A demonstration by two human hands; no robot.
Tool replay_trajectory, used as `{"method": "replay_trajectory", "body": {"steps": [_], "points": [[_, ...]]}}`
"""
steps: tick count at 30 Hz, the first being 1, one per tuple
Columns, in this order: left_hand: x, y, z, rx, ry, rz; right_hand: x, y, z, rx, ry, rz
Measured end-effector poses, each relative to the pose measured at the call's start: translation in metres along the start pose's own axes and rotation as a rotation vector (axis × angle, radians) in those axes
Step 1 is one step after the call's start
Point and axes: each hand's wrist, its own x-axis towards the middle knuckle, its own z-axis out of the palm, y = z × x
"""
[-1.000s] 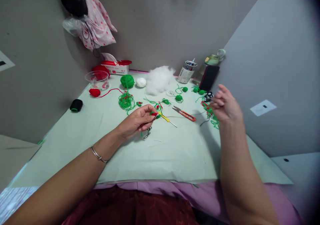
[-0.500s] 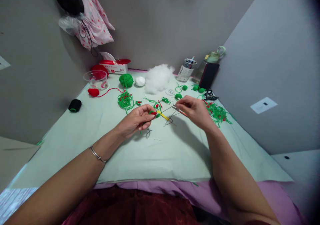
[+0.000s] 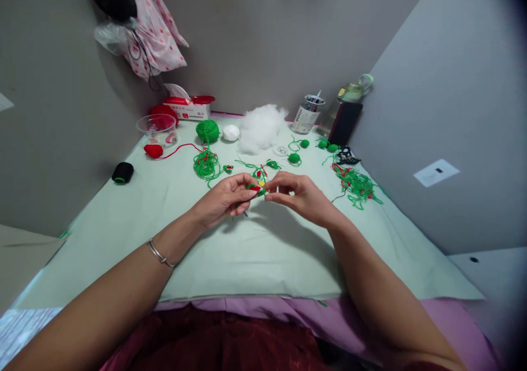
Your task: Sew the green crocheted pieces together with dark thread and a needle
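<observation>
Dim light, blackened upper-right corner

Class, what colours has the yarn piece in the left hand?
The yarn piece is red and green: head view.

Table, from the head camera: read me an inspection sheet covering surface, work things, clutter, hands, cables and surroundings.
Surface: pale cover, lightly creased.
Work things: red-green piece between the hands; green yarn ball, stuffing and black spool farther out.
Clutter: yarn tangle at right; clear tub, tissue box, can and phone toward the back.
Hands: left hand holds the piece; right hand has its fingertips close beside it, grip unclear.
Cables: thin black cord hanging by a spotted pink bag; no power cable seen.
Surroundings: grey walls; wall plate at right.
</observation>
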Motion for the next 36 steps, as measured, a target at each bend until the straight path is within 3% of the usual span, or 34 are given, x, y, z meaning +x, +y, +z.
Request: {"method": "replay_trajectory", "body": {"steps": [2,5,10,13,16,19,21,26,36], "points": [[0.000,0.000,0.000,0.000,0.000,-0.006,0.000,-0.003,0.003,-0.012,0.008,-0.020],[-0.001,0.000,0.001,-0.006,-0.001,-0.010,-0.001,0.011,-0.010,-0.146,0.101,0.035],[-0.002,0.002,0.002,0.003,-0.013,-0.033,-0.004,0.053,-0.042,-0.727,0.211,0.324],[-0.002,0.003,0.002,0.012,-0.011,-0.034,-0.007,0.060,-0.048,-0.857,0.222,0.444],[-0.002,0.001,0.001,0.013,-0.002,-0.022,-0.006,0.045,-0.041,-0.632,0.227,0.333],[-0.002,0.001,0.001,0.011,0.001,-0.020,-0.005,0.019,-0.025,-0.169,0.069,0.142],[-0.002,0.001,0.002,0.012,-0.001,-0.026,-0.005,0.005,-0.013,0.006,-0.043,0.071],[-0.002,0.001,0.002,0.013,-0.009,-0.036,-0.002,0.000,0.002,0.041,-0.072,0.022],[-0.002,0.001,0.003,0.037,0.018,-0.026,-0.003,0.014,-0.007,-0.031,-0.044,0.018]]}}
